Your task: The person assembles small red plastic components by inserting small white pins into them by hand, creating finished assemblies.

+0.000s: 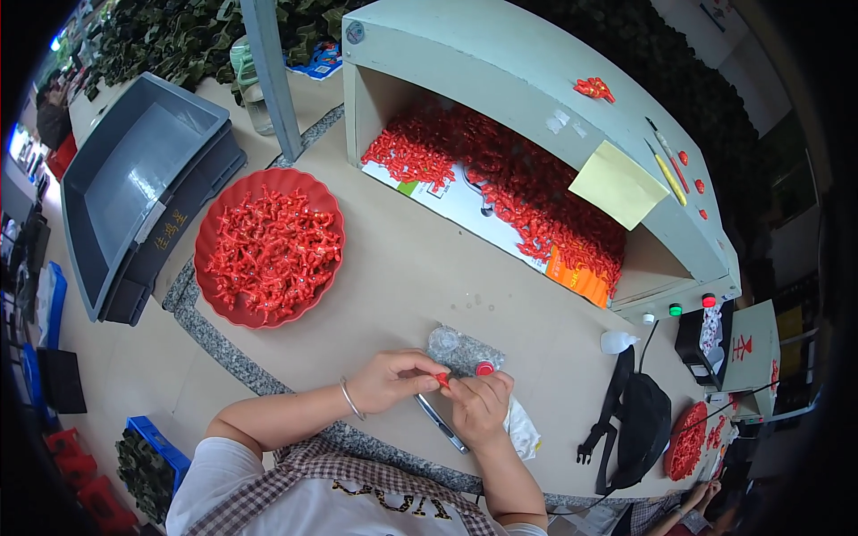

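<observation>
Over the near part of the table, my left hand (pixel 391 381) and my right hand (pixel 481 404) meet. Both are closed in a pinch on one small red moulded piece (pixel 442 380), mostly covered by the fingertips. Just beyond the right fingers is a small pot of red (pixel 484 368) on a grey speckled slab (pixel 466 355). A clear round dish (pixel 443 340) sits at the slab's left end. Between my wrists lies a slim silver tool (pixel 441 422). A crumpled white cloth (pixel 522 431) is beside my right wrist.
Left stands a scalloped red bowl (pixel 204 241) heaped with red pieces, beside a grey plastic bin (pixel 141 223). Ahead, a pale green box-shaped housing (pixel 500 62) holds many red pieces. A black waist bag (pixel 643 429) and white squeeze bottle (pixel 617 342) lie right.
</observation>
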A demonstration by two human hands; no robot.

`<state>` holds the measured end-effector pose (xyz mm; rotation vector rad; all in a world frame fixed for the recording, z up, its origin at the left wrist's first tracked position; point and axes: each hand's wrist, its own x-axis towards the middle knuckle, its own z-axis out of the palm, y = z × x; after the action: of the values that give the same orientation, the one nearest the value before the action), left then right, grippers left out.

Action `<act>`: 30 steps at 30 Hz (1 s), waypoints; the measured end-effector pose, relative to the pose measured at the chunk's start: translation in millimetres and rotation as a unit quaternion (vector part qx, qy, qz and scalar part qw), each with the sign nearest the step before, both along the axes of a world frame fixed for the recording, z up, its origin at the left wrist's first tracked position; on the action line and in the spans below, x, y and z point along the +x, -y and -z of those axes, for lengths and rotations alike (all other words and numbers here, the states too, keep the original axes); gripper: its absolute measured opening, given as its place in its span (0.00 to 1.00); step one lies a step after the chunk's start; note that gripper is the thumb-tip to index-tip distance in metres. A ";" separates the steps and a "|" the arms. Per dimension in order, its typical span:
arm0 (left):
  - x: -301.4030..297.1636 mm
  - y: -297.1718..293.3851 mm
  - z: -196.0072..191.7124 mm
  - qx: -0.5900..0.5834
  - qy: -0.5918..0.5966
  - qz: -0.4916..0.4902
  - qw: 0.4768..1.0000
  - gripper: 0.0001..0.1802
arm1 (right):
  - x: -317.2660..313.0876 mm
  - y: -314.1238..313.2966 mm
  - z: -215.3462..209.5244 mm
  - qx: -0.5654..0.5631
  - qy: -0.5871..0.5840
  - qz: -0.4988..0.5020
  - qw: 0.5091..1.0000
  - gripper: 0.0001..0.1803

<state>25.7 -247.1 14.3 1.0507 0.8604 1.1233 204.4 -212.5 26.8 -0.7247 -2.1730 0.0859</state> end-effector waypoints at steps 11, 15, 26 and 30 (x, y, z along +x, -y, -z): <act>-0.3 -0.4 -1.9 -0.051 0.026 0.002 0.998 0.11 | -5.0 -3.5 -4.9 -0.059 -0.022 -0.017 0.998 0.10; 0.1 0.4 -2.1 -0.046 0.032 -0.003 0.998 0.11 | -5.1 -3.1 -4.1 -0.063 -0.031 -0.022 0.997 0.11; -2.8 -0.9 -8.7 0.019 -0.019 -0.007 1.000 0.11 | -4.2 -1.9 -5.3 -0.051 -0.021 -0.024 0.998 0.11; -2.9 -0.7 -6.5 0.050 -0.037 -0.015 0.998 0.11 | -5.5 -2.7 -5.8 -0.049 -0.027 -0.025 0.998 0.11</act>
<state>22.8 -246.4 20.9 1.1725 0.8878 1.1683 199.0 -209.9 32.6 -0.7145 -2.1468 0.2382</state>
